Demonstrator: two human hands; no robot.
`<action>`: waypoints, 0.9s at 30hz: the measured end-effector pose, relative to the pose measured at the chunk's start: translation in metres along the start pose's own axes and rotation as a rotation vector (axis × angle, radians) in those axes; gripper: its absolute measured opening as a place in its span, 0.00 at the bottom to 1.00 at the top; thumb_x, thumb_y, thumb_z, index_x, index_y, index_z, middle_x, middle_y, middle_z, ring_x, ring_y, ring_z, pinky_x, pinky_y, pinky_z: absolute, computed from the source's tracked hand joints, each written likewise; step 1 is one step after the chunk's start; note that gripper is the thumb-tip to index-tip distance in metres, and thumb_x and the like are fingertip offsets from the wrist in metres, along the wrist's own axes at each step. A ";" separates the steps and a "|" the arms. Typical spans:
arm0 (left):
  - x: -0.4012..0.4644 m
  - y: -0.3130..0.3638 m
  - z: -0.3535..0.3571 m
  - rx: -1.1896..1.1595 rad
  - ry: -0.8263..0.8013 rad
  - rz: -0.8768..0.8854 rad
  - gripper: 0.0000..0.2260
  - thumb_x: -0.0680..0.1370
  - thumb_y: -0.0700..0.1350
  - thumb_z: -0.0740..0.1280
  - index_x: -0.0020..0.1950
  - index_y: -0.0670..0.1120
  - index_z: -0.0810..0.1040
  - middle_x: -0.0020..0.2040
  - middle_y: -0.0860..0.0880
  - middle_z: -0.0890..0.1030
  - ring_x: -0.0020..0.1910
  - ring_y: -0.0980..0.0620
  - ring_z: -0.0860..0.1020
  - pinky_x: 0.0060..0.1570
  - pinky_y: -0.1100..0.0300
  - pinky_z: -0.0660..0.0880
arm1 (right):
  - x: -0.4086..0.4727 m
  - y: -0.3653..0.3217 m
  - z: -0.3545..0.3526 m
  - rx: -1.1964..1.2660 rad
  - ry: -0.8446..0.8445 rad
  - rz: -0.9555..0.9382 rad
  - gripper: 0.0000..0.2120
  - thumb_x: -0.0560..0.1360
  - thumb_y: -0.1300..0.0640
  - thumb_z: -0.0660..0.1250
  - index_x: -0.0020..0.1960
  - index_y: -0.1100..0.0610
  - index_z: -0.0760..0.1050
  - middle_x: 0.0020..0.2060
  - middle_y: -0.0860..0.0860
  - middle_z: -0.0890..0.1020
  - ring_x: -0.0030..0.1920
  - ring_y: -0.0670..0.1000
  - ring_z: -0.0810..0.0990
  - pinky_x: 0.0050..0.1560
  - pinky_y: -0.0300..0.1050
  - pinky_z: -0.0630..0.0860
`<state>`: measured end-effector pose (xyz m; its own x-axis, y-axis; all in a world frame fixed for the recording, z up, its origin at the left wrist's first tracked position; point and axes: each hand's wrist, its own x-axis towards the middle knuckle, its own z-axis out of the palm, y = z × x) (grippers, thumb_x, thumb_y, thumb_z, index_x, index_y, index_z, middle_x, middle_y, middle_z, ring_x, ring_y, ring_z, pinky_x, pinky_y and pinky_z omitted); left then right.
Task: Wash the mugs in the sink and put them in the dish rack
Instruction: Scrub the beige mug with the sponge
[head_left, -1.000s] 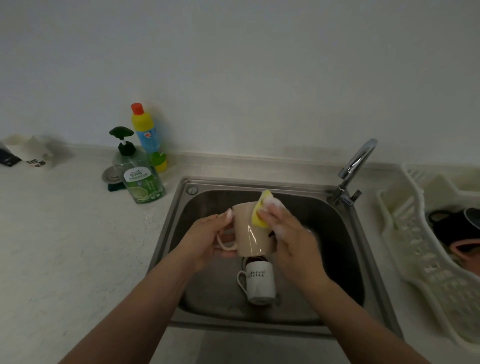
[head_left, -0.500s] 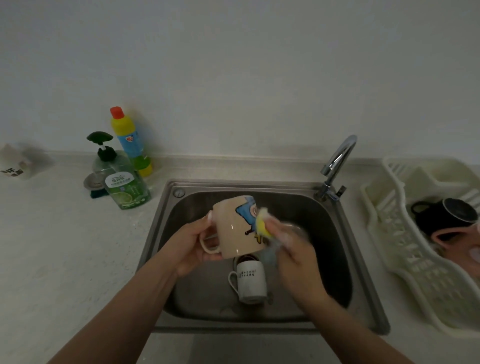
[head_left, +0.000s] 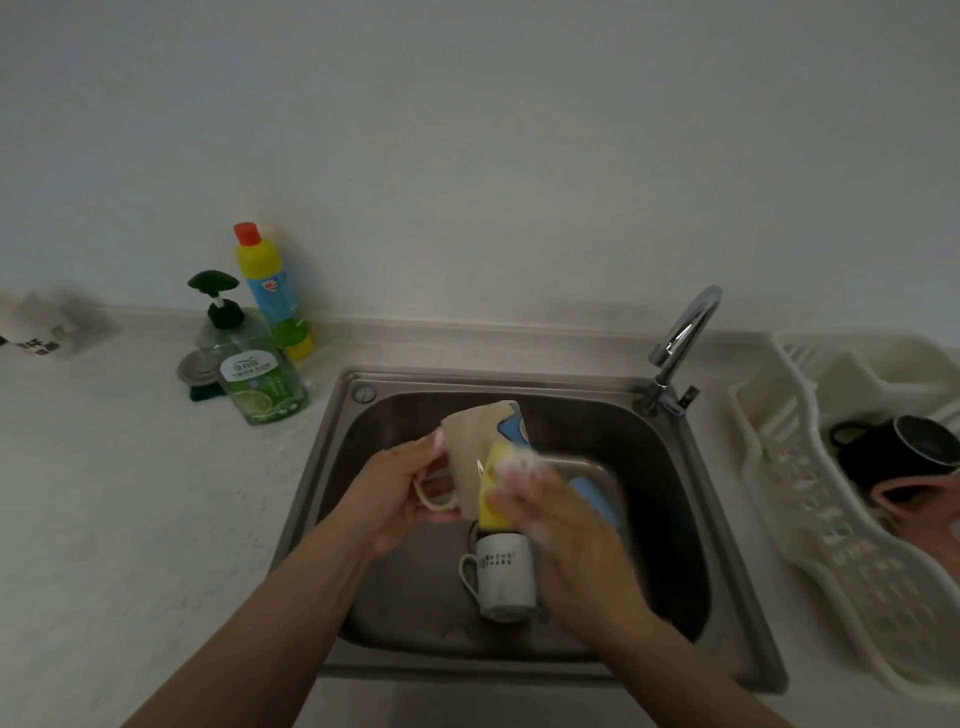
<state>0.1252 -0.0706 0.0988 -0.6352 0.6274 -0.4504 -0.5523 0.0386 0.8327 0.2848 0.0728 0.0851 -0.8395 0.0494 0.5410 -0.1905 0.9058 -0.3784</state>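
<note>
We see the bench (head_left: 104, 493) carrying a steel sink (head_left: 332, 457) and, at right, a dish rack (head_left: 779, 467) holding a black mug (head_left: 893, 452) and a pink mug (head_left: 930, 499). Over the sink, our left hand (head_left: 389, 499) grips the beige mug (head_left: 467, 457) by its handle, while our right hand (head_left: 566, 535) pinches a yellow sponge (head_left: 491, 493) against its side. A white mug (head_left: 506, 577) lies in the basin below.
</note>
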 end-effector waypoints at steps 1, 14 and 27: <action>0.002 0.000 -0.001 0.021 0.025 0.003 0.22 0.76 0.52 0.67 0.63 0.38 0.78 0.53 0.36 0.81 0.45 0.44 0.83 0.41 0.49 0.80 | -0.008 0.002 0.002 -0.080 -0.062 -0.071 0.23 0.74 0.63 0.62 0.69 0.54 0.70 0.69 0.50 0.72 0.76 0.46 0.58 0.75 0.43 0.56; 0.006 -0.004 0.003 0.052 0.078 -0.031 0.31 0.65 0.60 0.74 0.57 0.37 0.81 0.48 0.38 0.83 0.45 0.42 0.83 0.46 0.41 0.81 | 0.044 -0.001 0.011 -0.358 -0.183 -0.130 0.22 0.65 0.62 0.63 0.58 0.59 0.81 0.59 0.56 0.81 0.64 0.57 0.74 0.75 0.45 0.44; -0.008 -0.001 -0.007 -0.015 0.028 0.000 0.23 0.75 0.51 0.68 0.64 0.37 0.77 0.53 0.38 0.81 0.46 0.44 0.82 0.39 0.50 0.81 | -0.012 -0.003 0.006 -0.141 -0.121 -0.086 0.29 0.70 0.65 0.68 0.68 0.50 0.68 0.71 0.46 0.67 0.77 0.45 0.52 0.75 0.42 0.54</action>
<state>0.1277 -0.0810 0.0991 -0.6501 0.6054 -0.4592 -0.5600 0.0266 0.8280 0.2921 0.0667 0.0750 -0.8801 -0.0742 0.4691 -0.1983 0.9549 -0.2210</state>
